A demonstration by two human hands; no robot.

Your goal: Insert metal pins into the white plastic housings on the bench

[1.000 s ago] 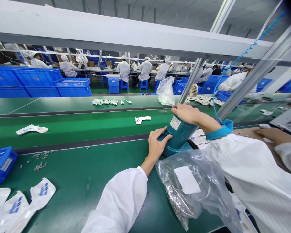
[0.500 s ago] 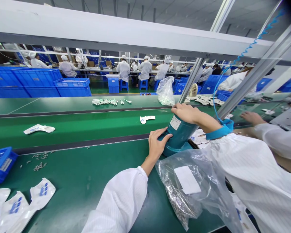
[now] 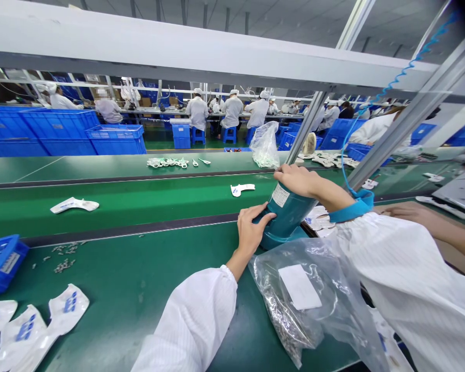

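A teal cylinder [image 3: 292, 209] with a white label stands tilted on a flared base, right of centre. My right hand [image 3: 296, 180] is wrapped over its top end, and a blue wrist strap [image 3: 352, 207] with a coiled cord circles that wrist. Lower down, my left hand [image 3: 251, 227] grips the cylinder's left side with thumb and fingers. Just in front of the base lies a clear plastic bag [image 3: 333, 274] with many small metal pieces and a white paper slip [image 3: 299, 287]. White moulded parts [image 3: 318, 219] lie partly hidden behind the cylinder.
On the green belt [image 3: 170, 201] are two white parts [image 3: 74, 205] [image 3: 242, 189]. At left are a blue bin [image 3: 2, 263], loose screws [image 3: 64, 265] and white parts [image 3: 67, 307]. A metal post [image 3: 414, 111] slants at right, near another person's arm [image 3: 430, 222].
The white parts on the belt have shifted to the right. The other person's arm at right has changed position, now lower and nearer my right sleeve. Both my hands stay on the cylinder.
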